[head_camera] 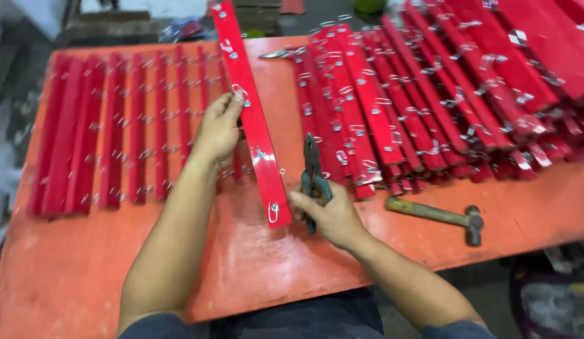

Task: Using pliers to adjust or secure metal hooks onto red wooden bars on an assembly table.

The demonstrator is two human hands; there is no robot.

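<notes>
My left hand [218,129] grips the edge of a long red strip [260,141] fitted with small metal clips. The strip runs from the table's far edge down to its near end in front of me. My right hand [326,213] holds green-handled pliers [313,166], jaws pointing away from me, just right of the strip's near end. A metal clip [273,211] sits at that near end, close to my right thumb.
An orange table [85,270] carries a row of red strips [116,132] laid side by side on the left. A big heap of red strips [443,88] with clips fills the right. A hammer [439,216] lies right of my right hand.
</notes>
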